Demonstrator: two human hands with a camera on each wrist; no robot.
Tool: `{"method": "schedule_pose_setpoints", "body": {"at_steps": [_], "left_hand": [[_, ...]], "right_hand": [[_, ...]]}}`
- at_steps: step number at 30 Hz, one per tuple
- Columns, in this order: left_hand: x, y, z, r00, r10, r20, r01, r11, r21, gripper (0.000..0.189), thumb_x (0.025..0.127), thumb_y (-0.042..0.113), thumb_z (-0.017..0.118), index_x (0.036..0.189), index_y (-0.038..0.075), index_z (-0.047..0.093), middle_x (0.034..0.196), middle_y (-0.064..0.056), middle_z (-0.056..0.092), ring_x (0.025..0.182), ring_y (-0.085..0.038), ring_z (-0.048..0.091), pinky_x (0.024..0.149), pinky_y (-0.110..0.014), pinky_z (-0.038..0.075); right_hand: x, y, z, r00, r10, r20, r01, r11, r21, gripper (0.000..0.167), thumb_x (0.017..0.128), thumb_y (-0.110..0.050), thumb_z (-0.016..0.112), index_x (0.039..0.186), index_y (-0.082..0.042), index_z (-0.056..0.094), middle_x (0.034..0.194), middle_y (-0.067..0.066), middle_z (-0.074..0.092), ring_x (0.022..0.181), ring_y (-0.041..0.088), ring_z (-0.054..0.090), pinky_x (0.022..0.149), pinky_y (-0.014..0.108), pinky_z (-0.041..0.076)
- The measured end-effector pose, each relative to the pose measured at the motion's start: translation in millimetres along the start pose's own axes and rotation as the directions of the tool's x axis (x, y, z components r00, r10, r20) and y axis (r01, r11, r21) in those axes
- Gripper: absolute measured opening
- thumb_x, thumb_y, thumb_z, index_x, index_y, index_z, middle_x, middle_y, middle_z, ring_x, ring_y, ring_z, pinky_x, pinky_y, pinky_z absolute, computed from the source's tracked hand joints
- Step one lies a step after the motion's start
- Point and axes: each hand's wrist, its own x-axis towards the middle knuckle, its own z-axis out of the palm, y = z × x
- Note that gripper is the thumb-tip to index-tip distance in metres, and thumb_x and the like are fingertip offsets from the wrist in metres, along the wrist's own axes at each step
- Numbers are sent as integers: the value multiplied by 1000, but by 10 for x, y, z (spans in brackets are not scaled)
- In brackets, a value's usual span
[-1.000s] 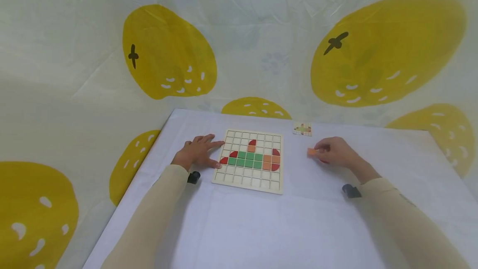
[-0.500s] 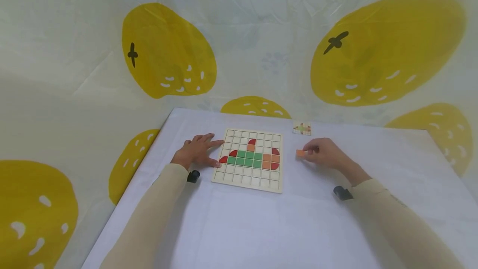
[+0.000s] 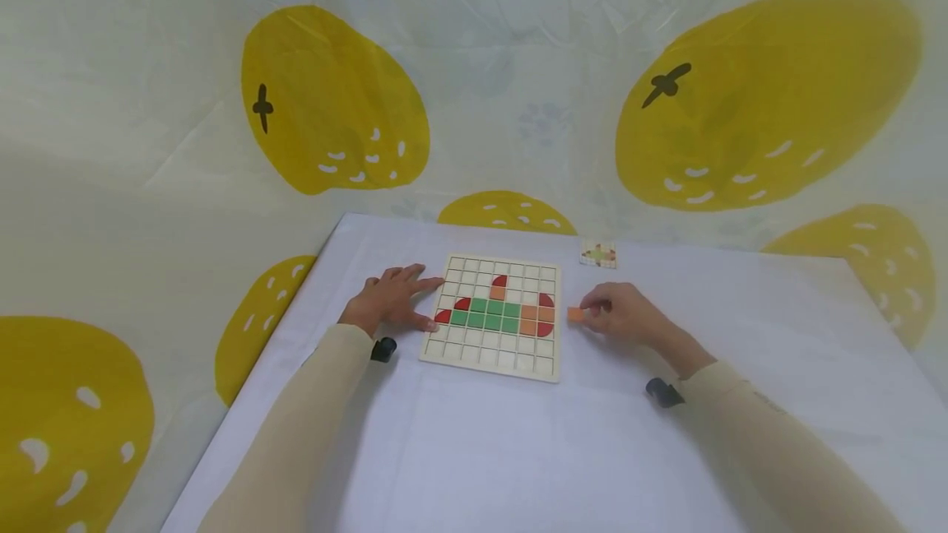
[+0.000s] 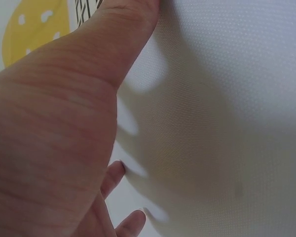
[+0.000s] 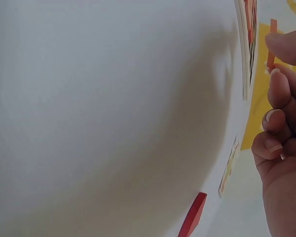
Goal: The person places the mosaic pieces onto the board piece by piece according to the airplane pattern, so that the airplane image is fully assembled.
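Note:
A cream grid board (image 3: 489, 360) lies on the white-covered table, with green and orange square tiles and several red rounded pieces set in its cells. My left hand (image 3: 390, 300) rests at its left side, fingers spread, index fingertip and thumb tip right at the edge. In the left wrist view the thumb (image 4: 123, 29) reaches up toward the board. Just right of the board, my right hand (image 3: 625, 319) pinches an orange square tile (image 3: 575, 314) between thumb and finger. The right wrist view shows this tile (image 5: 272, 44) held edge-on above the cloth, the other fingers curled.
A small pattern card (image 3: 598, 253) lies near the table's back edge, right of the board. A red piece (image 5: 193, 217) sits on the cloth in the right wrist view. A curtain printed with large yellow fruit (image 3: 333, 97) hangs behind the table.
My right hand has moved left with the orange tile, from right of the card to close beside the board. The left hand and the board have stayed put.

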Motion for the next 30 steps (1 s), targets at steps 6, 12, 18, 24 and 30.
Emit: {"method": "schedule_pose_setpoints", "body": {"at_steps": [6,12,18,24,30], "left_hand": [[32,-21,27,1000,-1,8,1,1000,-3,97,78,69,79,160,52,29,177,1,15,161,-39,16,125,-73,20],[12,-17,32,1000,4,-5,-4,1000,-3,96,79,69,79,160,52,30,177,1,15,161,-39,16,125,-73,20],[-1,-6,29,1000,3,-3,-3,1000,-9,96,78,69,79,160,52,30,177,1,15,161,-39,16,125,-72,20],[-8,1,10,1000,0,2,0,1000,-3,96,79,68,79,160,52,30,177,1,15,161,-39,16,125,-72,20],[-7,1,-2,1000,-9,-2,9,1000,1,96,79,68,79,160,53,29,177,1,15,162,-38,15,125,-72,20]], "right_hand": [[-13,-71,79,1000,-6,13,6,1000,7,20,91,-18,79,110,-10,78,100,4,72,94,21,58,83,33,53],[-22,-151,151,999,-47,9,47,999,-1,22,90,-17,80,110,-10,79,96,1,71,93,20,57,80,30,51],[-19,-278,196,999,-38,29,38,999,5,23,90,-19,80,111,-11,78,96,2,70,94,21,57,83,32,51],[-2,-381,262,998,-55,37,55,998,11,26,90,-20,80,114,-9,78,96,1,69,92,19,58,81,30,52],[52,-467,337,995,-94,44,94,996,12,21,88,-24,83,105,-13,78,87,-1,64,87,17,56,74,27,49]]}}
